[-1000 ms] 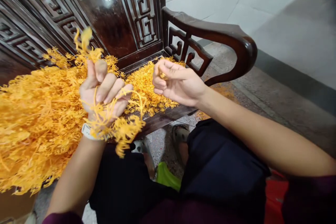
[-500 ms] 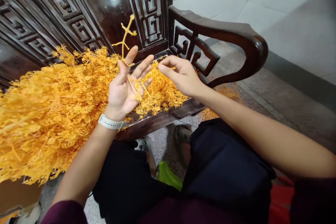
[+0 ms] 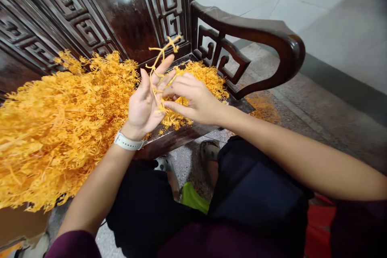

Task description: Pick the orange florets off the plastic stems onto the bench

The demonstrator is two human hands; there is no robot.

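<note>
My left hand is palm up with its fingers spread. Across its palm and fingers it holds a yellow plastic sprig, a thin branching stem with small knobs at the ends. My right hand reaches over the left palm, thumb and bent fingers closing on the lower end of the sprig; the exact contact is partly hidden. Left of my hands lies a large heap of yellow plastic foliage. Behind my right hand is a smaller pile of loose yellow pieces.
Both piles rest on a dark carved wooden bench, with a latticed back and a curved armrest at the right. Yellow bits lie on the floor past the bench. A green object is between my feet.
My right hand has moved left and down onto the left palm, closing on the sprig's lower part. The sprig's top has tilted to the right.
</note>
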